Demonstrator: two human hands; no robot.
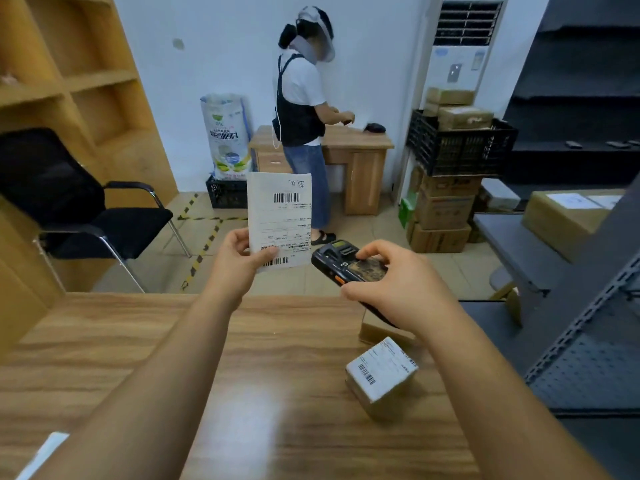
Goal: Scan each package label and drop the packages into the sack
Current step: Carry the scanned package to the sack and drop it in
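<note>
Storeroom with a wooden bench (138, 341) in the foreground, tiled floor beyond, and stacked cartons and a black crate at the right wall. Left hand (235, 261): grip clamped, thumb over the front and fingers behind, on the lower edge of a flat white package (280, 216), held upright above the far edge of the bench with its label facing the camera. Right hand (398, 289): grip closed round a black scanner (346, 265), thumb over the keypad, its head turned toward the package's lower barcode and just beside it. Whether the scan has registered cannot be told, since the scanner's screen is too small and blurred to read.

Remaining work, as judged from this layout: a small box (381, 372) with a barcode label on top stands on the bench below the right forearm, and a second carton (377, 332) lies just behind it, partly hidden by that arm; both appear not yet handled. A printed woven sack (227, 136) stands on a crate against the far wall, well apart from the hands; if it is the target, its contents are not visible, so the count of packages already dropped is unknown. A second person stands at a desk in the background.

Stage: scanning of the held package; its drop and at least two further packages are outstanding.
</note>
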